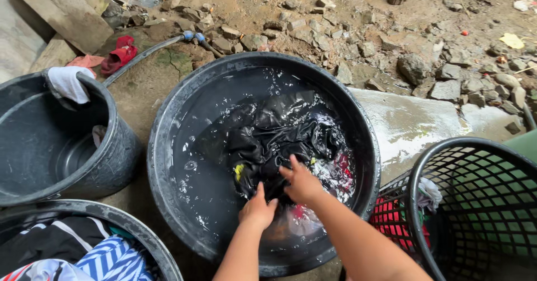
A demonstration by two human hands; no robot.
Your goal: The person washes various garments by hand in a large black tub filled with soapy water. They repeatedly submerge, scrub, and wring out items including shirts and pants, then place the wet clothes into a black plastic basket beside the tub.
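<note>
Both hands are gripping the same wet garment: the left hand (258, 209) is closing its grip on the near edge of the black cloth (274, 141), fingers curled into the fabric, and the right hand (302, 184), just beside it on the right, is pressing down and bunching the same cloth with its fingers bent over it. That black cloth is lying soaked in the large black basin (168, 147) at the middle of the scene, spreading away from the hands toward the far side, with soapy water shining around it. A bit of yellow is showing at the cloth's left fold, and red and white laundry is lying under the water just right of the right hand. To the left, a dark bucket (114, 135) is standing with a white rag (68, 82) hanging over its rim. At the near left, another tub (140, 230) is holding striped blue-and-white clothes (109, 258). At the near right, a black mesh basket (425, 169) is holding red fabric. A hose (145, 52) is running across the stony ground on the far side.
</note>
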